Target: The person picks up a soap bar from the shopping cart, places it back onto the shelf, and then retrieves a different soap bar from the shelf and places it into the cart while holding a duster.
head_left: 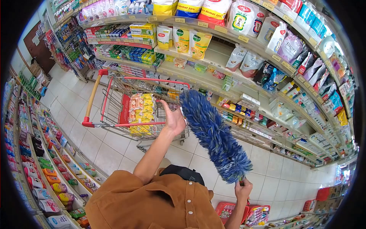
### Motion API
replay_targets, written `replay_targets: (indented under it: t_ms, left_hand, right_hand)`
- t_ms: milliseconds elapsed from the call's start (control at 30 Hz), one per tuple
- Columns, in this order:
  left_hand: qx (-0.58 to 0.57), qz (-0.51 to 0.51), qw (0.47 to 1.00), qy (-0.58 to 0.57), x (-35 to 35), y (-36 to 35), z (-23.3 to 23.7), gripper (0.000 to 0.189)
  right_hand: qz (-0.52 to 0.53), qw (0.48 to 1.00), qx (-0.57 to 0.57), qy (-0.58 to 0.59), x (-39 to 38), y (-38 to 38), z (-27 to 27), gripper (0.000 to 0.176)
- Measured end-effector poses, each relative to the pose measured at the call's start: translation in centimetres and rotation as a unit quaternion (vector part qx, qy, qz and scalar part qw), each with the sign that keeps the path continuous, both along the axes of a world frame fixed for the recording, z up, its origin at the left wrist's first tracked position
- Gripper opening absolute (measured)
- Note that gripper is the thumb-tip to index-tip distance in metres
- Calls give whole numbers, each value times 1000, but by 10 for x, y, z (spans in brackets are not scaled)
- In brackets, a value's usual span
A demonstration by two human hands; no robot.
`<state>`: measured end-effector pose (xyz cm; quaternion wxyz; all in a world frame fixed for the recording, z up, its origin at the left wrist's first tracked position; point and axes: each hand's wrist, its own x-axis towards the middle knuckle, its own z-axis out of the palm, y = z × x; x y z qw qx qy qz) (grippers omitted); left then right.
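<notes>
A fluffy blue feather duster (213, 133) stretches diagonally in front of me. My right hand (244, 189) is closed round its lower end, near the bottom of the view. Close to the duster's upper left side is my left hand (174, 120), its thumb stretched out and apart from the palm. The duster partly covers the fingers of that hand, and a small white edge shows beside them. A wire shopping cart (143, 124) with red trim stands just beyond my left hand. Yellow and orange packets (143, 112) show at the cart.
Shelves (213, 57) of pouches, boxes and bottles curve along the front and right. Another stocked shelf (49, 168) runs down the left. Red baskets (257, 215) with goods sit on the tiled floor (101, 154) near my right arm.
</notes>
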<state>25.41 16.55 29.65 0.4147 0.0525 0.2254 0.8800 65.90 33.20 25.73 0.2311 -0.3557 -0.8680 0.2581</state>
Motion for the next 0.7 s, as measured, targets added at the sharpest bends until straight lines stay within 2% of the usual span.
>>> replay_targets:
  t_ms: [100, 133, 167, 200, 233, 267, 333, 367, 400, 433, 467, 500, 533, 567, 600, 633, 700]
  left_hand:
    - [-95, 68, 993, 11, 16, -4, 33, 122]
    - [-74, 33, 996, -44, 13, -6, 28, 122]
    - [53, -34, 998, -20, 1, -8, 3, 121]
    - [180, -101, 978, 4, -16, -8, -36, 120]
    - [305, -164, 938, 29, -25, -7, -56, 120]
    - [-32, -2, 999, -5, -5, -7, -23, 121]
    - [-60, 31, 998, -14, 11, -11, 16, 124]
    - [-74, 47, 996, -20, 15, -11, 22, 125]
    - [-101, 39, 993, -55, 7, -14, 2, 124]
    - [33, -35, 998, -32, -6, -16, -30, 124]
    - [168, -106, 980, -7, -21, -16, -64, 124]
    - [299, -174, 938, 19, -29, -16, -80, 125]
    - [323, -180, 929, -29, -23, -19, -71, 126]
    - [191, -104, 976, -28, -13, -21, -50, 127]
    - [55, -26, 998, -26, -1, -21, -24, 128]
    - [-82, 53, 995, -24, 8, -20, -5, 129]
    - [-97, 58, 993, -43, 13, -21, 2, 125]
  right_hand:
    - [5, 1000, -17, -2, -8, 1, 7, 15]
    - [3, 1000, -28, -12, -8, 0, 9, 15]
    - [-2, 1000, -14, -13, -8, 1, 8, 15]
    - [-6, 1000, 1, -14, -8, 3, 5, 15]
    - [-10, 1000, 17, -15, -8, 6, 2, 15]
    - [-1, 1000, 3, -18, -4, 10, 0, 16]
    - [17, 999, -24, -23, -1, 12, 1, 17]
    - [12, 999, -22, -36, -3, 11, 4, 18]
    - [6, 999, -20, -49, -6, 9, 8, 19]
    - [-2, 998, -18, -64, -7, 5, 12, 20]
    - [2, 998, -18, -62, -6, 5, 10, 21]
    - [7, 998, -17, -58, -6, 8, 6, 21]
    - [13, 998, -17, -54, -5, 10, 3, 21]
    - [21, 998, -9, -52, -2, 12, 1, 21]
    - [28, 998, 0, -50, 3, 15, -2, 21]
    - [36, 998, 9, -48, 6, 17, -3, 21]
    - [6, 998, 2, -59, 0, 13, 3, 20]
